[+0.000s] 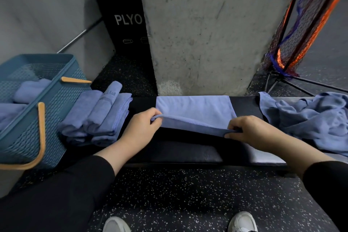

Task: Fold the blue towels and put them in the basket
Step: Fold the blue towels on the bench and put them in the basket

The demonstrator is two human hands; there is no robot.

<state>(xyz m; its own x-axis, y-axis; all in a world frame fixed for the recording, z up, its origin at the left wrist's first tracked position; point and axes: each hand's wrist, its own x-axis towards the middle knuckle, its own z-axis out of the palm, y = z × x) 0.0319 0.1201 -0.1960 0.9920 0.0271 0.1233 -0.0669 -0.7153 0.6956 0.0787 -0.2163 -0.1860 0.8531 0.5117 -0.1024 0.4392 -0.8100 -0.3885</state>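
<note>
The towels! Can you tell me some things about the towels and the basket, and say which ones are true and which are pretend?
1. Both hands pinch the flat towel on the bench. True: left hand, right hand.
2. The basket is red. False: it is blue with tan handles.
3. Folded towels sit beside the basket. True.
4. The basket has nothing inside. False: towels lie in it.
5. An unfolded pile lies on the right. True.
</note>
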